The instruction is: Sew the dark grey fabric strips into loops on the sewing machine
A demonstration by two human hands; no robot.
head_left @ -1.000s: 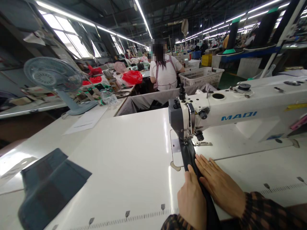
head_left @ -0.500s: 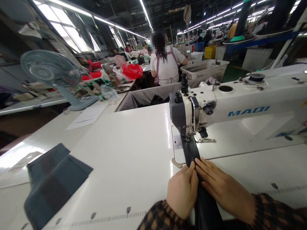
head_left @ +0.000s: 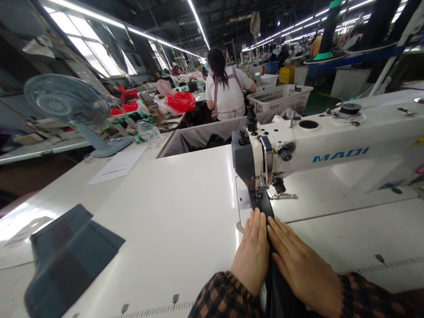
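Note:
A long black strip of material (head_left: 281, 289) runs from the front edge of the table up under the presser foot (head_left: 258, 192) of a white sewing machine (head_left: 331, 141). My left hand (head_left: 253, 249) lies on the strip's left side, fingers stretched toward the needle. Flat on its right side rests my right hand (head_left: 300, 260), fingers extended and close together. The fingertips of both hands are a short way in front of the presser foot. A raised seam or fold shows along the strip between the hands and the foot.
Folded dark grey pieces (head_left: 73, 260) lie on the white tabletop (head_left: 159, 221) at left. Behind them are a paper sheet (head_left: 117, 165) and a desk fan (head_left: 76, 110). Beyond the table, a person (head_left: 228, 88) sits near a white basket (head_left: 281, 99). A ruler scale (head_left: 149, 310) marks the front edge.
My left hand has gone from a bent-finger pinch at the strip to lying with fingers straight, reaching further toward the foot. My right hand stays almost in place; the view shifts slightly.

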